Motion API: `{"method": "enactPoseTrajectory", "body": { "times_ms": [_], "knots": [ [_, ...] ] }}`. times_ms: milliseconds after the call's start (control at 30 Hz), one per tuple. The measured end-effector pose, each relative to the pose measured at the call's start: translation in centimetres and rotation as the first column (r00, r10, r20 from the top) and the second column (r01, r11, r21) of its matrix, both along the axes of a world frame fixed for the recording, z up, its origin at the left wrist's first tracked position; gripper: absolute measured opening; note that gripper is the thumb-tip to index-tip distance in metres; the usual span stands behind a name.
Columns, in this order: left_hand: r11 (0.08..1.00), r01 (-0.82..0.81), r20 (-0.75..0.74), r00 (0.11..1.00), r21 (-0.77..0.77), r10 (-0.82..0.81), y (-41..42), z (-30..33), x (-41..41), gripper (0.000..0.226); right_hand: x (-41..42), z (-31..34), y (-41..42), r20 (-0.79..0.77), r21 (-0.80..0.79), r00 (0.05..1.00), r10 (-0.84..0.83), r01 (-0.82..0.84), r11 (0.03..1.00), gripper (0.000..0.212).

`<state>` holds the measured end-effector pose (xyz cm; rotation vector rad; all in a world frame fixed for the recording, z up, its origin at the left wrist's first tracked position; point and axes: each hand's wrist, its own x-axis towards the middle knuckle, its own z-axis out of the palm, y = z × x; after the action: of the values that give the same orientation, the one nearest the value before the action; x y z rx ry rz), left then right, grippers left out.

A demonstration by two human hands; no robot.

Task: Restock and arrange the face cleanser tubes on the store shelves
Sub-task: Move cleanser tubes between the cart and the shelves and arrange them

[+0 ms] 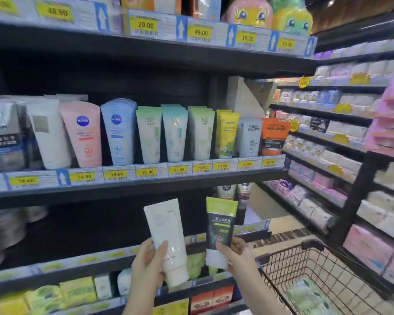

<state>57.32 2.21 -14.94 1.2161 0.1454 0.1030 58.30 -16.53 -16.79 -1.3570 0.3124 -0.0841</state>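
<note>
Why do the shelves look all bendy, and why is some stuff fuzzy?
In the head view, the wide lens curves the shelf edge; the white tube in the left hand and the black-and-green tube in the right hand look fairly sharp; the corners smear, and the cart is blurry.

A shop: stocked shelves (146, 180) with price tags (146, 25) and a shopping cart (316, 269).

Down at your near right sits a black wire shopping basket (323, 278) with a green-patterned pack (309, 296) blurred inside. Top shelf, far right, you've got a pink cartoon-faced pack (248, 13) beside a green one (292, 19). Along the right aisle run shelves of pale boxed goods (341, 142), and pink packs (391, 123) hang at the edge.
</note>
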Motion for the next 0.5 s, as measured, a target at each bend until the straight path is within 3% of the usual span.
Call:
{"method": "enactPoseTrajectory", "body": {
  "times_ms": [267, 500],
  "knots": [
    [0.999, -0.011, 0.017, 1.0, 0.04, 0.011, 0.4, -1.7, 3.7, 0.022, 3.7, -1.0, 0.0, -0.004, -0.027, 1.0, 0.017, -0.017, 0.999, 0.014],
    [0.994, -0.061, 0.065, 0.996, 0.086, 0.055, 0.1, -2.7, 8.3, 0.018, 9.4, -0.6, -0.6, 0.072, -0.138, 0.992, 0.105, -0.095, 0.986, 0.018]
  ]
}}
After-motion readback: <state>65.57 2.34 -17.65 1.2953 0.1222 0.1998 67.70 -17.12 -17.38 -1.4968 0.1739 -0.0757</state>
